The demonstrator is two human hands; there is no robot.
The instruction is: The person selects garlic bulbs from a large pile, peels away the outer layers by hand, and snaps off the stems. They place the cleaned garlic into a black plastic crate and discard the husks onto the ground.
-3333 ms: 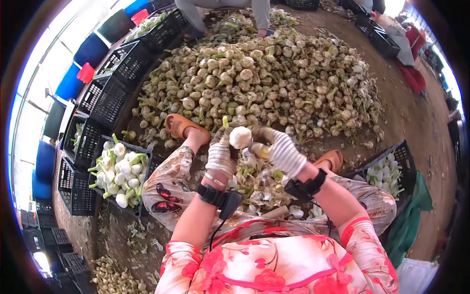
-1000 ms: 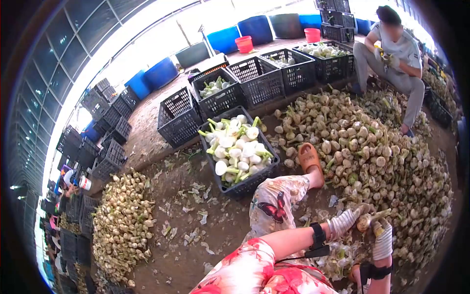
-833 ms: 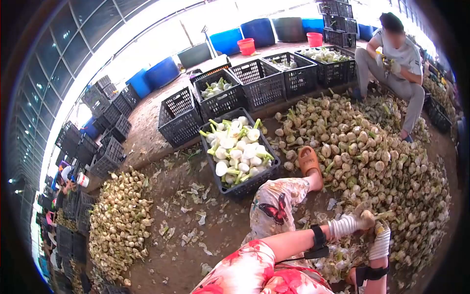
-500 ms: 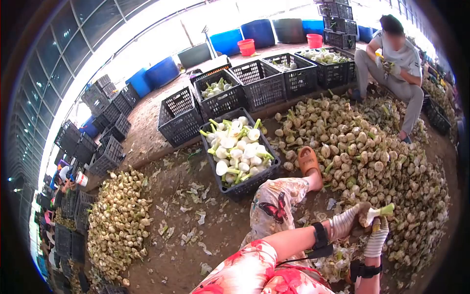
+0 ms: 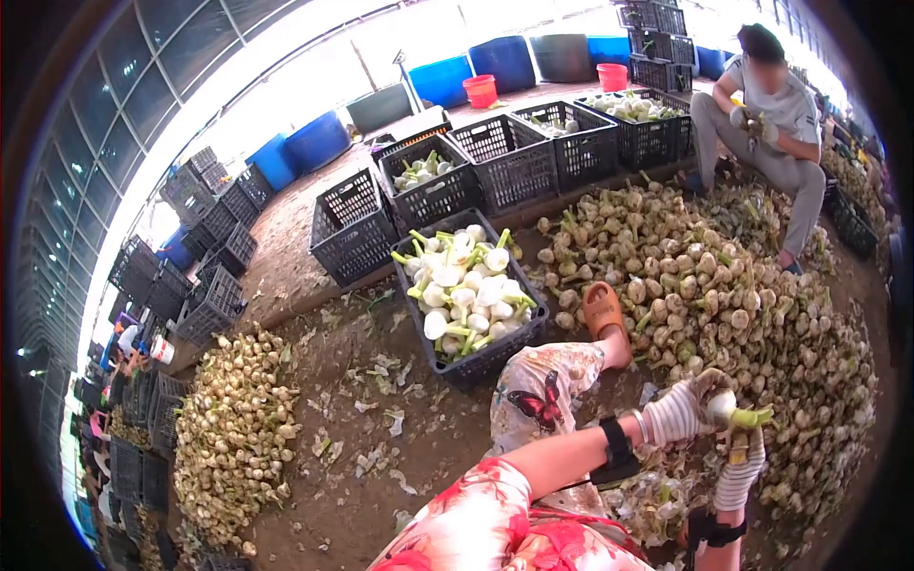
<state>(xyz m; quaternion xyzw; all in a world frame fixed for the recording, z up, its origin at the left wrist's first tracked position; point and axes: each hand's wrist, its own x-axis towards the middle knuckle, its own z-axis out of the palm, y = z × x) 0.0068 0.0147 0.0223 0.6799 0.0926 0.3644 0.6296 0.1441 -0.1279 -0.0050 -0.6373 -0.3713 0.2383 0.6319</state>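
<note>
At the lower right a white, peeled garlic bulb (image 5: 721, 407) with a short green stem is held between my two gloved hands. My left hand (image 5: 703, 398) wraps round the bulb from the left. Just below the stem, my right hand (image 5: 741, 445) is closed, its fingers against the stem's underside. Unpeeled bulbs (image 5: 705, 276) form a large heap beyond and beside both hands. Loose skins (image 5: 652, 500) lie beneath them. A black crate (image 5: 490, 357) piled with peeled white bulbs (image 5: 466, 290) stands left of my outstretched leg.
A row of black crates (image 5: 502, 171), some holding garlic, runs behind. Another heap (image 5: 233, 428) lies at left. A person (image 5: 776, 124) in gloves sits at the upper right. Blue barrels (image 5: 317, 143) and red buckets (image 5: 481, 90) stand farther back.
Both hands have shifted slightly, and the bulb has turned so that its stem points right and a little down. The other person's hands have moved lower.
</note>
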